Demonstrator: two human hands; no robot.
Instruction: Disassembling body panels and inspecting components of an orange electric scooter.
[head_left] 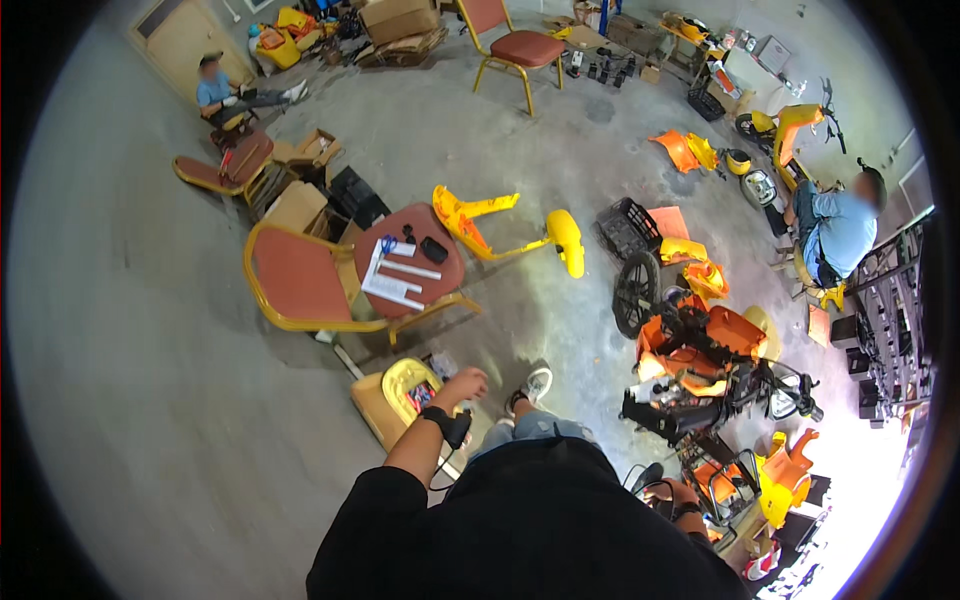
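Observation:
My left hand [463, 384] is stretched forward and down, fingers curled, with nothing visible in it. It hovers just right of a yellow tray-like scooter part [400, 398] lying on the floor with small items in it. A black band and a small black device sit on that wrist. My right hand [658, 492] is low at my right side, beside the black frame of a partly stripped orange scooter [700, 350]; its fingers are too small and hidden to read. My shoe [534, 384] rests on the concrete floor.
A red-seated chair with a gold frame [300, 285] holds scissors, papers and a black item. Yellow body panels [500, 235], a black crate [625, 228] and a wheel [634, 292] lie ahead. One person sits at the right [838, 232], another at the far left [215, 92].

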